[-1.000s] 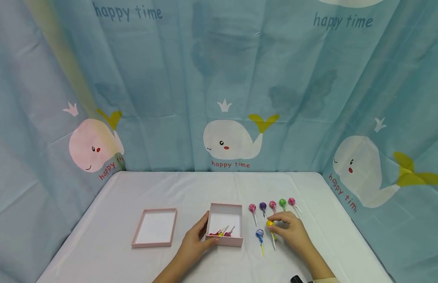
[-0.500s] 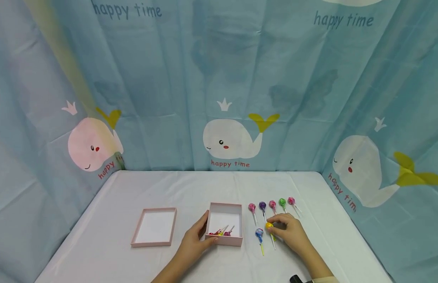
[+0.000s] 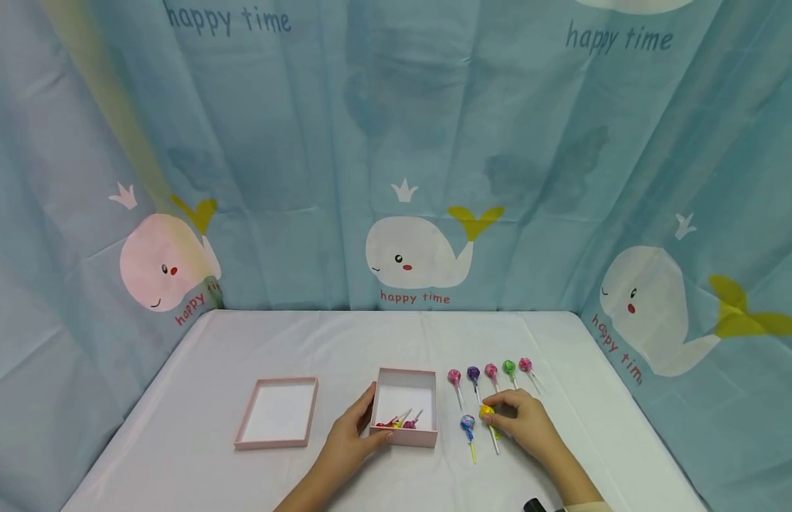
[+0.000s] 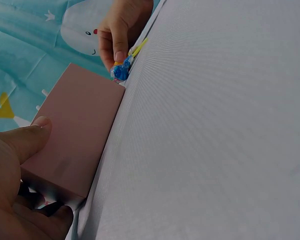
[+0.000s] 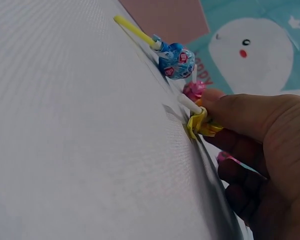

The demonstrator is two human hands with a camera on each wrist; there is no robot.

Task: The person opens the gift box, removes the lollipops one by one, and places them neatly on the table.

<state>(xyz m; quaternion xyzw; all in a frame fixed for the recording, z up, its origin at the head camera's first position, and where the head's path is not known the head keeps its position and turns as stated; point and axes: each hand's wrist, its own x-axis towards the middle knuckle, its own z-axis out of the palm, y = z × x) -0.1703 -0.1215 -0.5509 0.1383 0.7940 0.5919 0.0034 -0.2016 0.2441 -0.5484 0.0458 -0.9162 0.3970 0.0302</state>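
Note:
My left hand grips the near left corner of an open pink box, thumb on its front wall and fingers round the side. Several lollipops lie inside along the near wall, their sticks slanting up. Between thumb and fingers, my right hand pinches a yellow-wrapped lollipop by its head; the white stick points toward me. Just left of it a blue lollipop with a yellow stick lies on the cloth. Behind are pink, purple and green lollipops in a row.
A shallow pink lid, white inside, lies left of the box. White cloth covers the table. A blue whale-print curtain stands round the back and sides. A small black object shows at the near edge beside the right sleeve.
The right hand has shifted very slightly down with its fingers on the yellow lollipop. The left hand stays in place on the box.

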